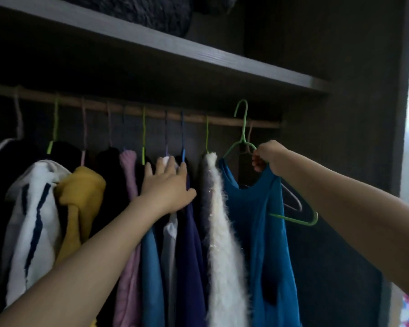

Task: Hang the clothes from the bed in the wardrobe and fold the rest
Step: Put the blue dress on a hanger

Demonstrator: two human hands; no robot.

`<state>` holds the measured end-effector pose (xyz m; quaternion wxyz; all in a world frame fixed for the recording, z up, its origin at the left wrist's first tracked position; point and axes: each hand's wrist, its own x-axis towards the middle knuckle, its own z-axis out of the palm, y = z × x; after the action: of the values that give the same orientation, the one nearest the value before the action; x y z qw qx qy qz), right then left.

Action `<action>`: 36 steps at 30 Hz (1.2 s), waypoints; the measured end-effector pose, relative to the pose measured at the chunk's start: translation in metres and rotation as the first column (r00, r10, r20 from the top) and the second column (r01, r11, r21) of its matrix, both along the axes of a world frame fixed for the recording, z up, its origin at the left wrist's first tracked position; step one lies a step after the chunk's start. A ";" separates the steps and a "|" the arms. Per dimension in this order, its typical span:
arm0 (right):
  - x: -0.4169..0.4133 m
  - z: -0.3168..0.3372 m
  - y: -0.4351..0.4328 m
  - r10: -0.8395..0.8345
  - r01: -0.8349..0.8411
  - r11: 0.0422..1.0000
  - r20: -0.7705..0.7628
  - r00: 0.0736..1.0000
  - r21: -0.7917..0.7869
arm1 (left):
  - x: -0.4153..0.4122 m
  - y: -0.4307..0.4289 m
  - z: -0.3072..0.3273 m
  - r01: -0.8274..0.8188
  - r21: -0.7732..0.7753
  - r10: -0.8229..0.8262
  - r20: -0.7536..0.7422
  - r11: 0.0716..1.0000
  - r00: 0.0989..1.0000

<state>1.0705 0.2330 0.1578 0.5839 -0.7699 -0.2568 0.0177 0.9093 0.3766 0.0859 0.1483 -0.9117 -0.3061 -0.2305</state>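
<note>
A blue sleeveless top (255, 223) hangs on a green hanger (242, 128). My right hand (270, 159) grips that hanger at its shoulder, beside the top's strap. The hook is raised in front of the wooden rail (222, 120), near the rail's right end, not over it. My left hand (168, 185) lies flat with spread fingers against the hung clothes, pressing on a dark blue garment (189, 256) left of a white fluffy garment (222, 244). A gap shows between those two.
Several garments hang along the rail: a white one with dark stripes (33, 223), a yellow one (80, 192), a pink one (128, 175). A shelf (198, 55) runs above the rail. The wardrobe's side wall (340, 138) stands right. An empty pale hanger (293, 199) hangs behind the blue top.
</note>
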 end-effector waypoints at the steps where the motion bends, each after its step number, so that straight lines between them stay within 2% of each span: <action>1: 0.006 0.003 0.009 -0.003 0.003 1.000 0.001 1.000 -0.019 | -0.001 0.002 -0.001 0.005 0.013 -0.005 0.003 1.000 1.000; 8: 0.042 0.022 0.052 -0.024 0.047 0.984 0.130 0.991 -0.174 | -0.012 0.005 -0.020 0.029 0.124 -0.041 0.101 0.992 0.994; 11: 0.047 0.015 0.062 0.009 0.053 0.933 0.171 0.985 -0.356 | -0.016 0.003 -0.022 -0.041 0.144 0.020 0.148 0.989 0.989; 13: 0.052 0.003 0.067 0.013 0.110 0.877 0.252 0.968 -0.468 | -0.018 0.003 -0.023 -0.084 0.114 0.064 0.164 0.990 0.984; 16: 0.063 -0.009 0.065 0.032 0.156 0.898 0.414 0.909 -0.411 | -0.018 0.002 -0.020 -0.125 0.058 0.114 0.162 0.990 0.980; 19: 0.076 -0.015 0.047 -0.157 0.397 0.874 0.611 0.776 -0.281 | -0.016 0.002 -0.019 -0.121 0.020 0.117 0.146 0.992 0.982; 20: 0.084 -0.016 0.040 -0.214 0.439 0.857 0.589 0.779 -0.269 | -0.015 0.001 -0.019 -0.117 0.019 0.113 0.147 0.993 0.983; 21: 0.090 -0.017 0.034 -0.222 0.412 0.858 0.502 0.836 -0.306 | -0.014 0.001 -0.019 -0.116 0.021 0.111 0.150 0.993 0.982; 23: 0.100 -0.022 0.023 -0.110 0.186 0.888 0.198 0.974 -0.420 | -0.013 0.001 -0.019 -0.111 0.021 0.107 0.159 0.994 0.982; 24: 0.102 -0.027 0.019 -0.071 0.095 0.886 0.071 0.995 -0.454 | -0.013 0.001 -0.019 -0.108 0.019 0.104 0.160 0.994 0.982; 25: 0.104 -0.031 0.017 -0.067 0.071 0.885 0.026 0.997 -0.460 | -0.013 0.000 -0.019 -0.106 0.018 0.102 0.158 0.994 0.982; 28: 0.115 -0.037 0.018 -0.165 0.209 0.924 0.158 0.974 -0.321 | -0.014 0.001 -0.021 -0.103 0.031 0.097 0.165 0.994 0.982; 30: 0.117 -0.034 0.016 -0.202 0.243 0.945 0.194 0.960 -0.217 | -0.015 0.003 -0.022 -0.098 0.032 0.092 0.163 0.995 0.982; 36: 0.106 -0.032 -0.017 -0.228 0.285 0.947 0.314 0.922 -0.148 | -0.022 -0.002 -0.022 -0.105 0.047 0.096 0.164 0.993 0.982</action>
<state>1.1765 0.2162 0.1256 0.4604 -0.8433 -0.2338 -0.1489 0.8877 0.3747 0.0640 0.1598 -0.8688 -0.3564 -0.3044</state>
